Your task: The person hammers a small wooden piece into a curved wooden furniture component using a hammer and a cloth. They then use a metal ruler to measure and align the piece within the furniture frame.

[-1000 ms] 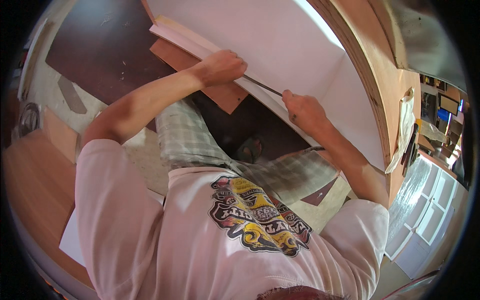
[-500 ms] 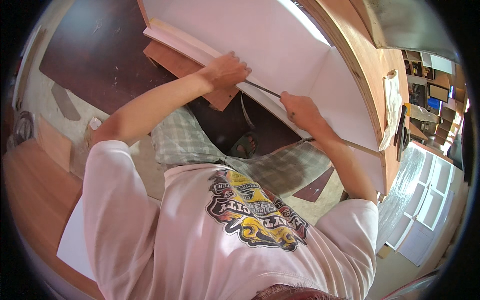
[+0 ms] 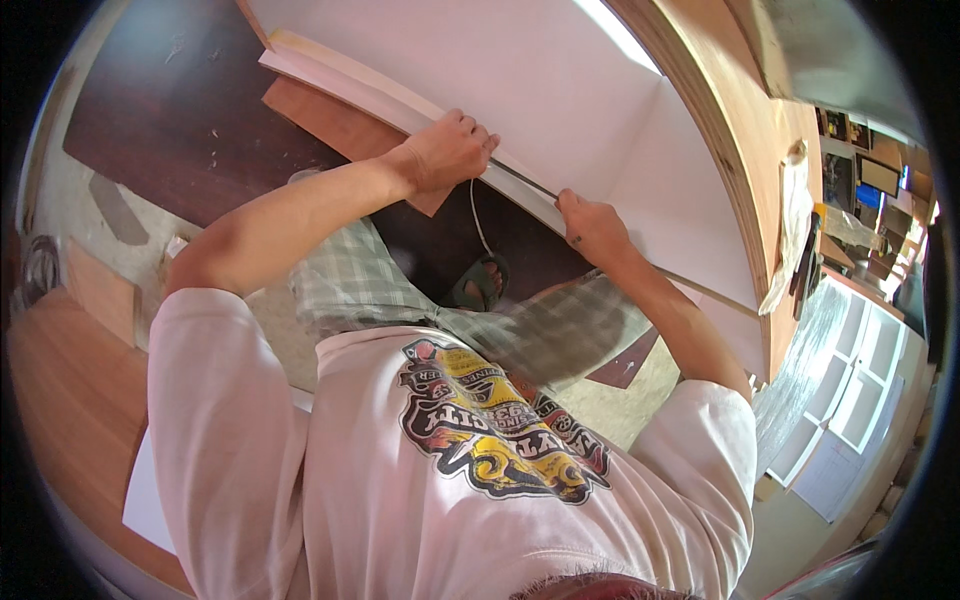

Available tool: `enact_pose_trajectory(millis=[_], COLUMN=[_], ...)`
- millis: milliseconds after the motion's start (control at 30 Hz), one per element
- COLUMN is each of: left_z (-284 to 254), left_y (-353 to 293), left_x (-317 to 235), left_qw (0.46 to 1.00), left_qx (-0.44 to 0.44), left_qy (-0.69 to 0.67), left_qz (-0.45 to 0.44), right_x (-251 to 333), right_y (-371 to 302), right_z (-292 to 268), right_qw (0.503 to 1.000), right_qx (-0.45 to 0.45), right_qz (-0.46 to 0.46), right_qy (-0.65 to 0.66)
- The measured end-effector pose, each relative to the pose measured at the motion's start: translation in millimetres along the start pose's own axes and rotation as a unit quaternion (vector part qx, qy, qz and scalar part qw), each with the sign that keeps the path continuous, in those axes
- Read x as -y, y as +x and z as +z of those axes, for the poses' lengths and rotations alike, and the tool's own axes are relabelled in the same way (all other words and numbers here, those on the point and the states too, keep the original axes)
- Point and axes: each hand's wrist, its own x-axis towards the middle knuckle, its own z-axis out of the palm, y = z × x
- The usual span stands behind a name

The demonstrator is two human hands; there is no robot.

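A thin dark bar (image 3: 524,179), perhaps a file, spans my two hands along the front edge of a white-lined cabinet (image 3: 530,75). Its far-left end disappears under my left hand (image 3: 450,152), whose fingers curl over it at the cabinet's edge. Closer to the cabinet's right side, my right hand (image 3: 598,226) is closed around the other end, thumb along the top. From beneath my left hand a narrow pale strip (image 3: 479,222) dangles in a curve toward my sandalled foot (image 3: 476,285). What my left fingertips press on is hidden.
Under the cabinet's edge sits a brown board (image 3: 335,120), above a dark brown sheet (image 3: 170,110) on the floor. The curved plywood side (image 3: 700,80) rises at right, with a cloth (image 3: 787,245) hanging on it. A wrapped white frame (image 3: 845,370) stands farther right.
The view has shifted slightly. Both hands keep their grip on the bar, moving a little along the cabinet edge. The pale strip now hangs in a different curve.
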Motion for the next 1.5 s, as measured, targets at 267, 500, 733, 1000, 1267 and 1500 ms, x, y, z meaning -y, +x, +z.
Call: enact_pose_trajectory(millis=[267,500,733,1000,1267,1500], left_z=[-11,3,8,1,6,16], left_y=[23,19,11,18,45,50], left_x=[14,-2,-8,-5,-21,-41], left_qw=[0.993,0.997,0.996,0.998,0.997,0.996], left_qx=[0.062,-0.011,0.009,0.019,-0.073,-0.036], left_qy=[-0.081,0.048,0.065,0.042,-0.023,-0.074], left_qz=[-0.055,-0.065,-0.055,-0.042,0.001,-0.023], right_x=[-7,12,2,-11,-5,-3], right_y=[11,14,7,-7,-21,-32], right_z=[-16,-42,-2,31,-48,-48], right_qw=[0.999,0.995,0.997,0.996,0.997,0.989], right_qx=[0.024,0.051,-0.019,-0.077,0.045,0.08], right_qz=[0.017,0.028,0.016,0.014,0.051,0.071], right_qy=[-0.028,-0.085,-0.079,-0.046,-0.044,-0.1])
